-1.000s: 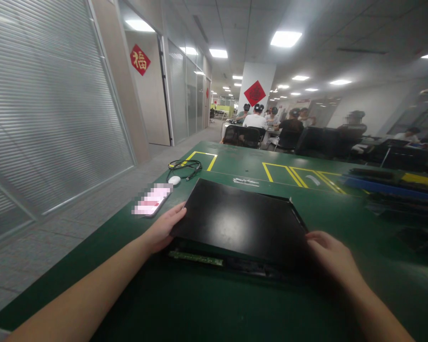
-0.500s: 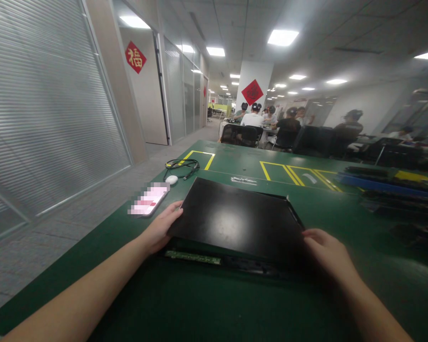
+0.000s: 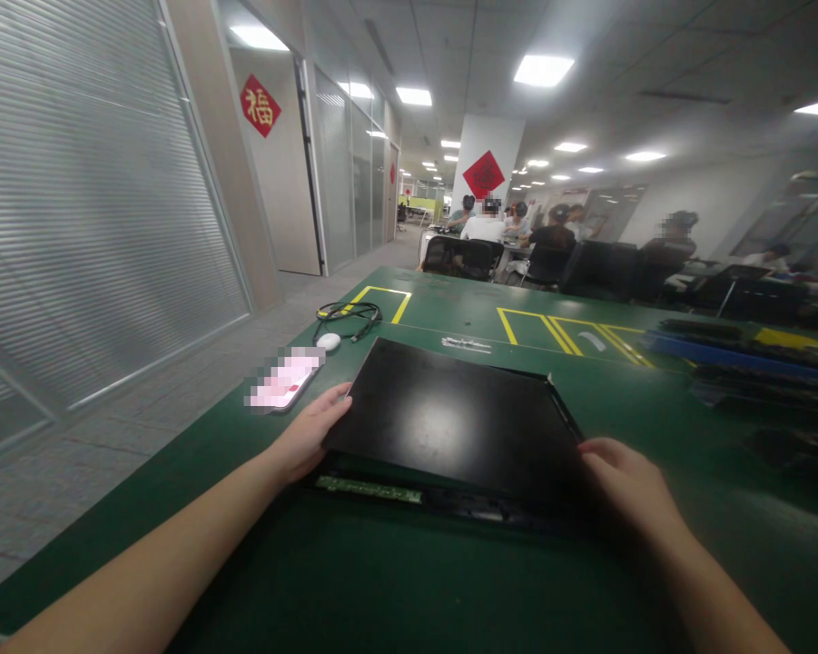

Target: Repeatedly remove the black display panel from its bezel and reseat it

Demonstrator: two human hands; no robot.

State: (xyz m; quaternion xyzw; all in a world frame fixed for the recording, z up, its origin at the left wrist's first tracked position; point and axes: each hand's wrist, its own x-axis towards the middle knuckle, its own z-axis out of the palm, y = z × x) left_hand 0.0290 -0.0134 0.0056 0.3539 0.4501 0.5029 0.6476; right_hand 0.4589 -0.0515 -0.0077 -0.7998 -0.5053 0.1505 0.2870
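Observation:
A flat black screen panel (image 3: 449, 418) lies tilted in front of me, its dark face up and reflecting a ceiling light. My left hand (image 3: 313, 431) grips its left edge, thumb on top and the other fingers mostly hidden beneath. At the right edge, my right hand (image 3: 619, 468) is closed on the panel, its lower fingers out of sight. Below the panel's near edge shows a green circuit board strip (image 3: 369, 490), set in a dark frame (image 3: 490, 510) that the panel partly covers.
Left of the panel are a phone (image 3: 286, 380), a white round object (image 3: 328, 342) and a coiled black cable (image 3: 349, 318). Dark parts with a blue strip (image 3: 735, 350) are stacked at the right of the green table (image 3: 395, 590). People sit at tables farther back.
Both hands keep their grip on the screen panel, which has hardly moved. The view has shifted very slightly.

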